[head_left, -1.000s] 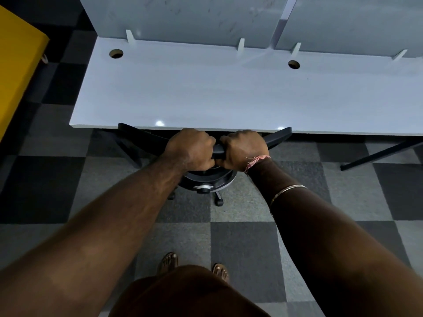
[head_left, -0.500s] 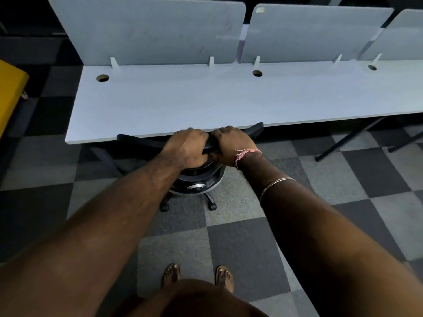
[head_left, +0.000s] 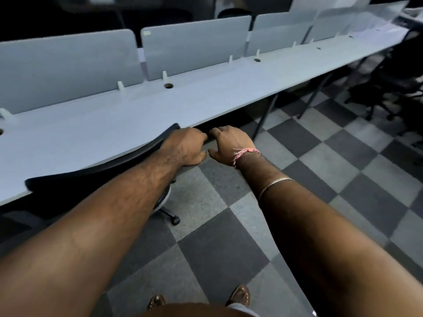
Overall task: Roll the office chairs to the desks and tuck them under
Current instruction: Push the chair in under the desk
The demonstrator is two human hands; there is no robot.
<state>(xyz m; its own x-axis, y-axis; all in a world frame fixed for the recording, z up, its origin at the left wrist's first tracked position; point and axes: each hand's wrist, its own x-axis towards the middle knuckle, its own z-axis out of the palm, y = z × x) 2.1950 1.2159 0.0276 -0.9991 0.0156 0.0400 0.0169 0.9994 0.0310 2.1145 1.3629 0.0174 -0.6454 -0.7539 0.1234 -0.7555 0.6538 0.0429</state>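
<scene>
A: What are the fingers doing?

B: The left hand (head_left: 186, 147) is lying over the top edge of the office chair (head_left: 96, 170) backrest, fingers bent down over it, though whether they are gripping or only resting I cannot tell. The right hand (head_left: 229, 144) is hanging just beside it, fingers loosely curled and holding nothing.

A: And the chair?

B: It is sitting tucked in, its backrest touching the front edge of the desk (head_left: 206, 97), its seat hidden underneath and one caster (head_left: 175, 220) showing on the checkered carpet (head_left: 229, 248).

A: So how much is getting done?

B: This chair is looking finished, I'd judge. More dark chairs (head_left: 389, 88) are standing away from the desk at far right, probably waiting.

A: Any containers?

B: None showing. Only cable holes (head_left: 168, 85) and divider panels (head_left: 194, 51) along the desk.
</scene>
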